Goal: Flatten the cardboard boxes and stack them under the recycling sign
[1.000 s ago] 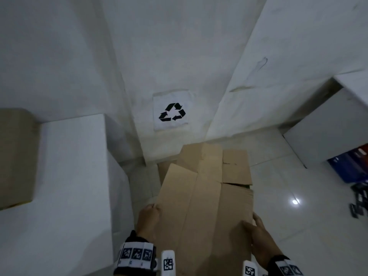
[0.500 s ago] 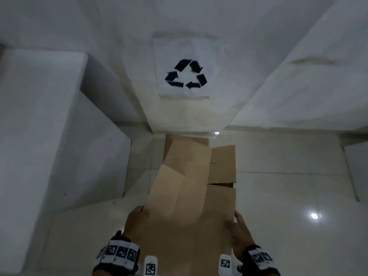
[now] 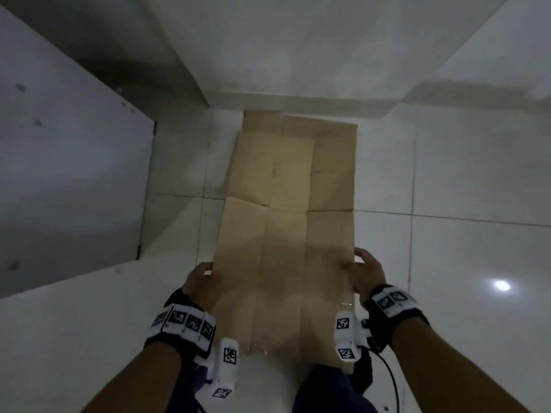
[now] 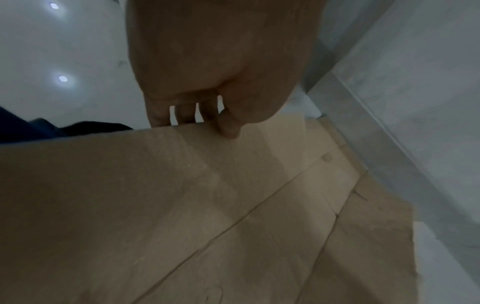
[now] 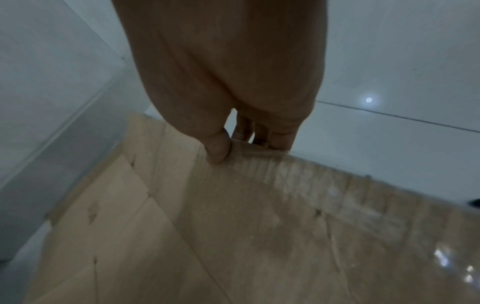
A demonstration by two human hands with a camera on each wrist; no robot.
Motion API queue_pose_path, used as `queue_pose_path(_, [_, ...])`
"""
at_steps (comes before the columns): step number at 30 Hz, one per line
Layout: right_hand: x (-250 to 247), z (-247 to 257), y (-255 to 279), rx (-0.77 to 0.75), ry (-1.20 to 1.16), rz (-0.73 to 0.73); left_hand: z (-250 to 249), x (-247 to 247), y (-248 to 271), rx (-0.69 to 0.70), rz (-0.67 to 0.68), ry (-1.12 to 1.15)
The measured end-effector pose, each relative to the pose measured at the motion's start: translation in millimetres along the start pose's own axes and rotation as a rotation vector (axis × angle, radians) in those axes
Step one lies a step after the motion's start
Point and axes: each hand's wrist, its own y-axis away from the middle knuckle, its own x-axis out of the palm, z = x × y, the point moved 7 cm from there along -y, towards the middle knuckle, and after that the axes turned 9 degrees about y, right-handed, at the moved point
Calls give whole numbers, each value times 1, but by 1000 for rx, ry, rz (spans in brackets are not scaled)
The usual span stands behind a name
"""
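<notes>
Flattened brown cardboard box (image 3: pixel 286 234), creased lengthwise; left hand (image 3: pixel 199 281) and right hand (image 3: pixel 365 272) pinch its side edges.

Both forearms reach forward and down from the bottom of the head view, roughly parallel and well apart, each wrist wrapped in a dark band carrying white blocks printed with black square markers. The left hand (image 3: pixel 199 281) grips the left edge of the flattened cardboard box (image 3: pixel 286 263), its thumb (image 4: pixel 228 125) lying on the upper face and the fingers (image 4: pixel 184 115) curled beneath the edge. The right hand (image 3: pixel 365 271) grips the opposite edge in the same manner, thumb (image 5: pixel 218 148) pressed on top and fingers (image 5: pixel 262 135) wrapped underneath. The knuckles of both hands point outward, backs of the hands turned up.
</notes>
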Motion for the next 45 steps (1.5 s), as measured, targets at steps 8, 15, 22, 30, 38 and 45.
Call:
queue_pose_path(8, [32, 10, -96, -89, 40, -79, -10, 45, -81, 57, -37, -73])
queue_pose_path(15, [16, 22, -70, -56, -10, -72, -8, 44, -76, -6, 207, -101])
queue_pose_path(22, [-29, 53, 42, -93, 143, -26, -69, -17, -4, 16, 307, -119])
queue_pose_path(30, [-90, 92, 257, -67, 173, -44, -157, -134, 156, 141, 442, -82])
queue_pose_path(38, [-136, 92, 457, -115, 174, -62, -198, -261, 311, 195, 566, -47])
queue_pose_path(45, [-138, 72, 531, -163, 54, -25, -183, -338, 388, 304, 539, 3])
